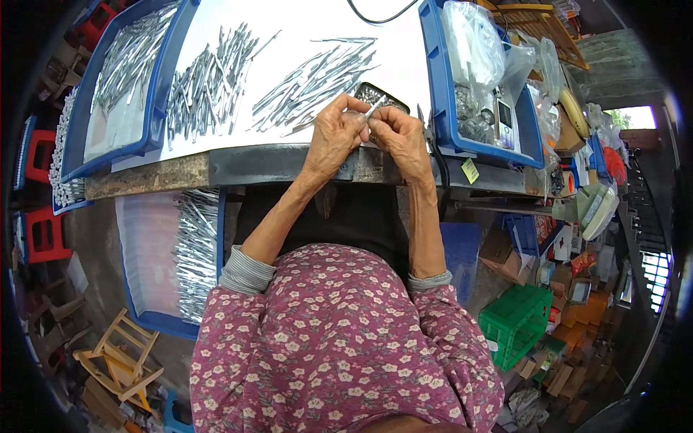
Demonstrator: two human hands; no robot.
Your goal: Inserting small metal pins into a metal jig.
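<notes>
Fingers of the left hand [333, 137] and right hand [406, 144] meet in narrow pinches on a slim silvery piece [375, 107]; its upper end pokes out between the fingertips, while its lower part is hidden by them, so the exact contact cannot be told; it sits just above the near edge of the white tabletop [401, 54], beside a small dark tray [392, 94] of little parts; being so thin, it should be light, probably fairly stiff along its length, and, with that shiny surface, perhaps inclined to slip or roll under a loose grip; a fingertip hold near the middle would likely steady it best, leaving the ends free; similar slender pieces lie in a left pile [209, 90] and a looser right pile [317, 83], crossing one another, so lifting by a protruding end looks easiest there; whether they are fragile is unclear.
</notes>
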